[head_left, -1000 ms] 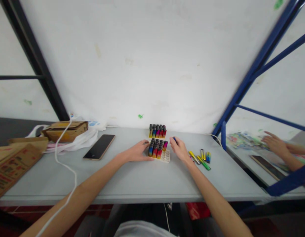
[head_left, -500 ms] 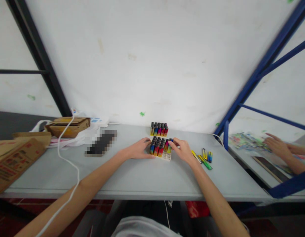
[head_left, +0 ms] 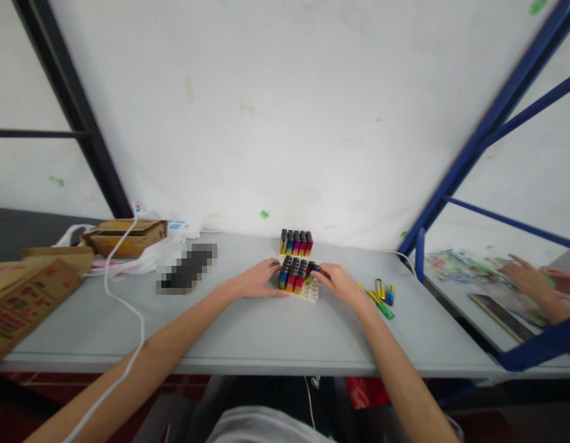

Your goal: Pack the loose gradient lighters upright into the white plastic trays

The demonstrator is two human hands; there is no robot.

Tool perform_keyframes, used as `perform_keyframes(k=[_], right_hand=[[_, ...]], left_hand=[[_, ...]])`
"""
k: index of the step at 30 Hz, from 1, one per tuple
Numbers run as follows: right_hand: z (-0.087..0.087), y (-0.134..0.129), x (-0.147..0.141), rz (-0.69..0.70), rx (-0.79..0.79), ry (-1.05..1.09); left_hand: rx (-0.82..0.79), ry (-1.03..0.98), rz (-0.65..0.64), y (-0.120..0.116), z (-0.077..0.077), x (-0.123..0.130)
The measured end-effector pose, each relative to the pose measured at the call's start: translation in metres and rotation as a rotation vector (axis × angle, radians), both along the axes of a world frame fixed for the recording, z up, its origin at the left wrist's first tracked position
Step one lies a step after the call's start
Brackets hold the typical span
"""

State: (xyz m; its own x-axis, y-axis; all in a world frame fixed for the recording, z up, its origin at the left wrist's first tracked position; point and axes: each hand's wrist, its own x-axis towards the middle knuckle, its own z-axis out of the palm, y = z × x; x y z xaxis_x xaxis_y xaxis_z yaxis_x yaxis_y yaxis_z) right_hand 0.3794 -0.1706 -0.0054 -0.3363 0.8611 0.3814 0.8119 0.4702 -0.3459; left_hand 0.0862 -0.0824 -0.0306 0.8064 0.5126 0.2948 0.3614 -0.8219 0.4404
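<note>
A white tray (head_left: pixel 311 291) with round-edged slots stands in front of me, its left part filled with upright, black-topped lighters (head_left: pixel 292 278) in blue, red and yellow. My left hand (head_left: pixel 256 280) grips the tray's left side, thumb in front and fingers behind. Over the right-hand slots, my right hand (head_left: pixel 337 280) pinches a dark, multicoloured lighter (head_left: pixel 314 269), which is tilted and partly hidden by the fingers. Slots at the tray's front right show bare. Right behind stands a second block of upright lighters (head_left: pixel 296 243).
Several loose lighters (head_left: pixel 381 304), yellow, green and blue, lie right of my right hand. To the left are a blurred-out dark object (head_left: pixel 190 269), cardboard boxes (head_left: pixel 128 239) and a white cable (head_left: pixel 141 326). Beyond the blue frame (head_left: pixel 444 197), another person's hands (head_left: pixel 527 283) work.
My right hand has tilted the lighter it holds and shifted slightly at the tray's right side. My left hand stays on the tray. The other person's hands have moved.
</note>
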Motion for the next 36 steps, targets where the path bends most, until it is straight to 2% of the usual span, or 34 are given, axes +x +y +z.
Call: perform_keyframes(k=[3,8,12,14,15,19,22,24,27,31,33,36], right_hand=[[0.0,-0.001,-0.003,-0.009,-0.077,-0.053],[0.004,-0.004,-0.015,-0.112,-0.103,-0.139],[0.012,-0.007,-0.004,-0.086,-0.123,-0.064],[0.015,-0.009,0.016,-0.146,-0.1,-0.007],[0.017,-0.011,0.029,-0.222,-0.076,0.006],[0.015,-0.024,0.099,-0.623,-0.05,-0.084],[0.005,-0.037,0.142,-0.857,-0.123,-0.203],[-0.004,-0.041,0.155,-0.897,-0.215,-0.265],[-0.014,-0.038,0.153,-0.873,-0.276,-0.289],[-0.012,-0.023,0.133,-0.732,-0.204,-0.134],[-0.007,-0.016,0.119,-0.627,-0.179,0.06],[0.004,-0.01,0.091,-0.419,-0.205,0.553]], left_hand=[[-0.017,0.014,0.008,-0.001,0.001,0.0],[-0.032,0.047,0.02,-0.003,0.005,0.001],[-0.011,0.055,0.014,-0.003,0.005,0.001],[0.0,0.064,0.013,-0.002,0.005,0.0],[0.005,0.068,0.014,-0.001,0.004,0.0],[0.014,0.075,0.018,0.0,0.004,-0.001],[0.009,0.075,0.021,0.0,0.004,-0.001],[0.007,0.076,0.021,0.0,0.005,0.0],[0.004,0.078,0.025,-0.001,0.005,0.0],[0.009,0.072,0.023,-0.002,0.007,0.001],[0.014,0.077,0.017,-0.003,0.008,0.001],[0.012,0.083,0.019,-0.004,0.009,0.001]])
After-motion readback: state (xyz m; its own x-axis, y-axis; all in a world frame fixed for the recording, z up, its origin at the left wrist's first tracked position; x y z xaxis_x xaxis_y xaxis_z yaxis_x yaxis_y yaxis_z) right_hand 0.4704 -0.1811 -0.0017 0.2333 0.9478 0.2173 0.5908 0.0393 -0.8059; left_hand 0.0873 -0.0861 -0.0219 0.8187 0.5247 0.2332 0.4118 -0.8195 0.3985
